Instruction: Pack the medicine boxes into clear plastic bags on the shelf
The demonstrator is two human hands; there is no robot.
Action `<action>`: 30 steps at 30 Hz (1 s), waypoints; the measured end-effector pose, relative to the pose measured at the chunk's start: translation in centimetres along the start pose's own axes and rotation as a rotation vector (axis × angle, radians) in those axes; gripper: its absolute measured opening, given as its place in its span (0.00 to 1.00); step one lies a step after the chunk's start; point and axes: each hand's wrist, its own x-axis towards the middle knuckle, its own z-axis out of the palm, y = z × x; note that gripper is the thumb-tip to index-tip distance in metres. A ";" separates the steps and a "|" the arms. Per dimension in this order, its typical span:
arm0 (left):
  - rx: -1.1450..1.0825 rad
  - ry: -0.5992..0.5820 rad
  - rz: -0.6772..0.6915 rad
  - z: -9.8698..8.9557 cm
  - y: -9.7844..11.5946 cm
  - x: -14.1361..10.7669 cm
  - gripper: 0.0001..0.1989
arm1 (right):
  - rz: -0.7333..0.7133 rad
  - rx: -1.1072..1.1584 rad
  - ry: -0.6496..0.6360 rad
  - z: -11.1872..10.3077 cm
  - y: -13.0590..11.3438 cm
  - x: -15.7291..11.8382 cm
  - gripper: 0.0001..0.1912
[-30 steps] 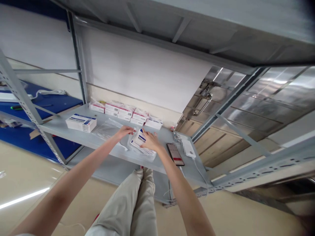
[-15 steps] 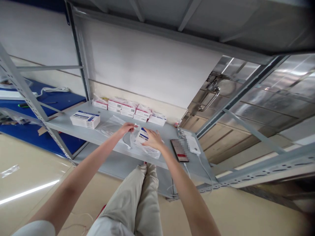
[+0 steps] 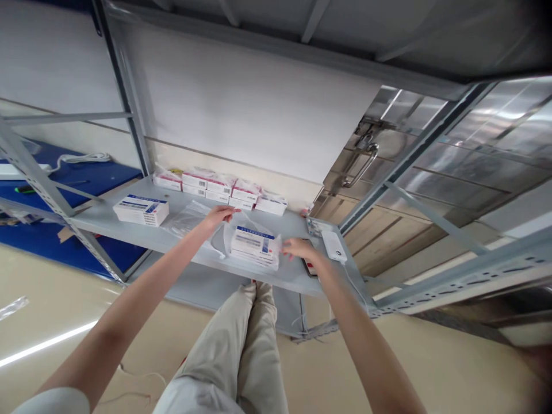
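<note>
A stack of small white and blue boxes (image 3: pixel 253 244) lies inside a clear plastic bag (image 3: pixel 228 233) near the shelf's front edge. My left hand (image 3: pixel 219 216) pinches the bag's upper left edge between thumb and fingers. Just right of the bag is my right hand (image 3: pixel 298 248), its fingers loosely bent and apart with nothing in them; whether the fingertips touch the plastic I cannot tell. Beneath that hand a phone (image 3: pixel 309 267) is partly covered. Another stack of white and blue boxes (image 3: pixel 141 210) rests farther left, with a loose clear bag (image 3: pixel 183 221) between the stacks.
Along the back of the grey shelf (image 3: pixel 181 244) stands a row of bagged pink and white boxes (image 3: pixel 219 187), with white boxes (image 3: pixel 271 203) at its right end. A white power bank (image 3: pixel 333 246) with a cable lies at the right. Metal uprights (image 3: pixel 125 86) frame the shelf.
My right hand has let go of the bagged boxes and moved right, over the phone. The stack now lies flat in the bag, while my left hand still pinches the bag's edge.
</note>
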 end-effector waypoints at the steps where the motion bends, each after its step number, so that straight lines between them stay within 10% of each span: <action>1: 0.026 -0.017 0.008 0.2 0.4 -0.1 0.10 | 0.046 0.072 -0.058 -0.4 0.3 -0.3 0.13; 11: 0.104 -0.123 0.097 1.4 0.8 -1.0 0.14 | 0.235 0.328 0.094 2.6 -0.7 1.8 0.09; 20: -0.101 -0.047 0.128 1.7 -0.1 -1.6 0.16 | 0.088 0.779 0.511 0.0 -0.8 -1.0 0.18; 30: -0.050 0.149 0.385 2.4 1.1 -1.0 0.13 | -0.288 0.906 0.311 0.5 -4.8 -2.6 0.27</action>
